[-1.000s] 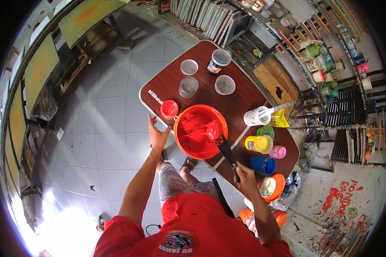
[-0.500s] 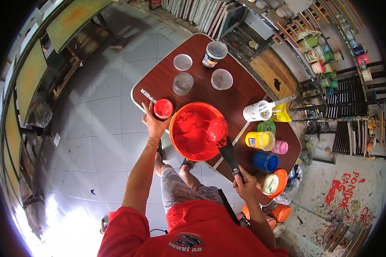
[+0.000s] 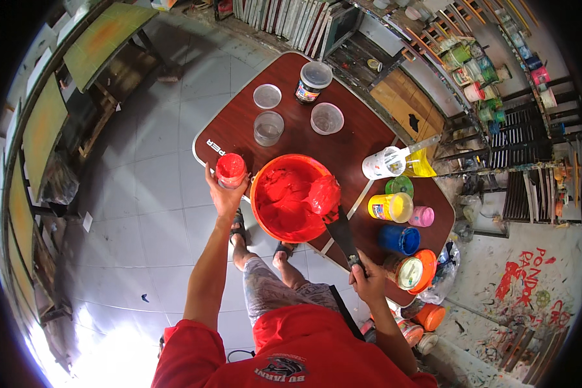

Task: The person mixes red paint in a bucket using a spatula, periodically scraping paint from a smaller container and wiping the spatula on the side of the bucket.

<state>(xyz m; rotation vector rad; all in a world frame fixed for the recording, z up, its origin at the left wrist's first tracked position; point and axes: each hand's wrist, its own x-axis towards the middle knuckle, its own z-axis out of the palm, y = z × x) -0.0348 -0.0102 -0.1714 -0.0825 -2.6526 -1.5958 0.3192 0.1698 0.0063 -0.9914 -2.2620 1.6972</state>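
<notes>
My left hand (image 3: pixel 225 199) is wrapped round a small clear jar (image 3: pixel 231 169) with red paint in its top, held at the table's left edge beside an orange bucket (image 3: pixel 257 215). Thick red paint (image 3: pixel 284 194) fills much of the bucket. In my right hand (image 3: pixel 368 279) is the handle of a wide dark spatula (image 3: pixel 342 240), its blade reaching over the bucket's right rim. A large lump of red paint (image 3: pixel 323 195) sits at the blade's end, covering the tip.
On the brown table (image 3: pixel 233 129) stand clear tubs (image 3: pixel 268 128), a lidded dark jar (image 3: pixel 313 81) and a white tub (image 3: pixel 385 163) with a stick. Yellow (image 3: pixel 390 207), pink (image 3: pixel 421 216) and blue (image 3: pixel 399 240) paint jars line its right side. Racks (image 3: pixel 524 174) stand beyond.
My left hand has drawn the small jar slightly left and toward me, so more of its side shows. The spatula and its paint lump stay almost in place over the bucket.
</notes>
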